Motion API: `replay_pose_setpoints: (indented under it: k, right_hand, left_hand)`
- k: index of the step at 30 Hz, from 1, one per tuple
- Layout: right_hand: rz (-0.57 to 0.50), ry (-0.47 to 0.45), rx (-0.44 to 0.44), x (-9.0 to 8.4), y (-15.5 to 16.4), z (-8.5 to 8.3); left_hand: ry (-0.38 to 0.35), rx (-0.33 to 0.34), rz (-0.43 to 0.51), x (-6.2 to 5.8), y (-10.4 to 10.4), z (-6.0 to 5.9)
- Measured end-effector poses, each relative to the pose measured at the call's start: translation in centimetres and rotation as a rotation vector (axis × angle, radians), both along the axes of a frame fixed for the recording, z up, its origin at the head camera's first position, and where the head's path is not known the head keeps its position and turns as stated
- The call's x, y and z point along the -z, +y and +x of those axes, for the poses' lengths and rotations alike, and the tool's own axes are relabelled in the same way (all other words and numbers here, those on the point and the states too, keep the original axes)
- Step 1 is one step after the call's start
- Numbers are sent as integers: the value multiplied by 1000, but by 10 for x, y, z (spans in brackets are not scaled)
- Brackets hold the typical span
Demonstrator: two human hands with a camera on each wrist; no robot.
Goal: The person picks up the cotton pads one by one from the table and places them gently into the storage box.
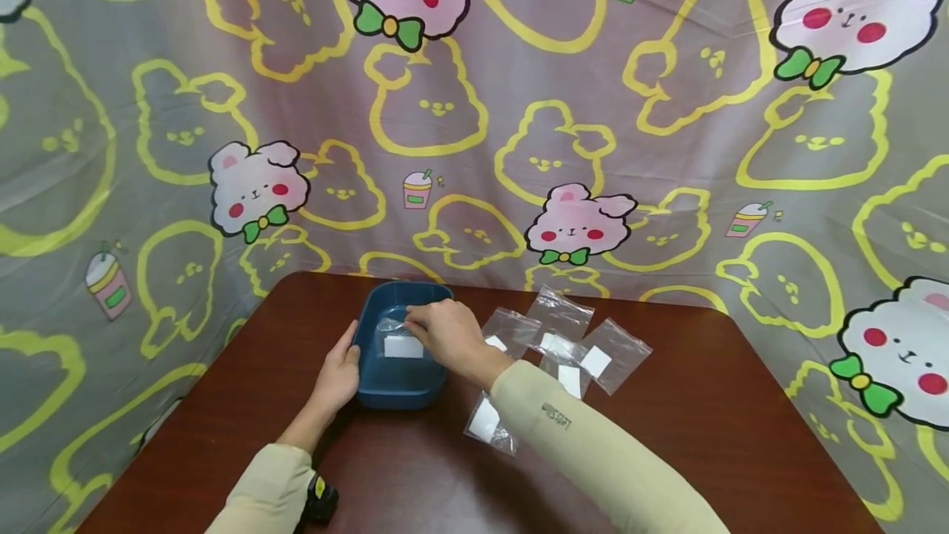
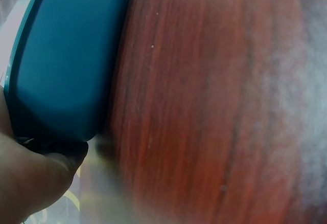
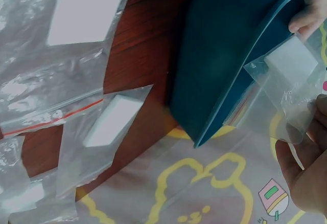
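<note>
Your right hand [image 1: 448,336] pinches a small see-through bag [image 3: 294,93] over the blue box [image 1: 400,399]

Your right hand has its thumb and fingers close together on one end of the small see-through bag; a flat white block [image 1: 403,346] is inside that bag; the bag is over the inside of the box, but you cannot tell if it touches the bottom. Your left hand [image 1: 339,373] grips the side wall of the box, with its thumb over the rim; the box sits upright on the shiny brown surface [image 1: 712,402], near the far edge.

To the right of the box, five more bags [image 1: 624,347] lie on the surface, each with something white in it; four are bunched together, and some of them overlap; the nearest bag [image 1: 504,440] lies a little apart, close to your right sleeve [image 1: 586,427]. In the right wrist view, one bag has a red line near its edge. A black thing with a yellow mark [image 1: 321,501] is beside your left sleeve [image 1: 267,484]; behind the surface hangs a curtain [image 1: 460,89] with bunnies.
</note>
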State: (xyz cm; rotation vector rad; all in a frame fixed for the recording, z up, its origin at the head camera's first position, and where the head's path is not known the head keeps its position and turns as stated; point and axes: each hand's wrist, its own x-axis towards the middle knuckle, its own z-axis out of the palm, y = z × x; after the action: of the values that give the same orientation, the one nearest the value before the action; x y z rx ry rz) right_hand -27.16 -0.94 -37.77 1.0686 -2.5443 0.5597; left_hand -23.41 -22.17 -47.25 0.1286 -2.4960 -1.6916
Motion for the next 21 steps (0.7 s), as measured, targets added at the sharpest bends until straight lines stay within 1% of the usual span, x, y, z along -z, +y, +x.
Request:
replay_pose_setpoints:
  k: [2, 11, 17, 21]
  right_hand:
    - [8, 3, 6, 0, -3, -1]
    - [28, -40, 5, 1, -12, -2]
    - [49, -22, 17, 5, -15, 0]
    - [46, -31, 18, 7, -16, 0]
  left_hand:
    - [-11, 3, 2, 0, 0, 0]
    - [-32, 6, 13, 0, -1, 0]
    - [-19, 0, 12, 0, 0, 1]
    - [-1, 3, 6, -2, 0, 2]
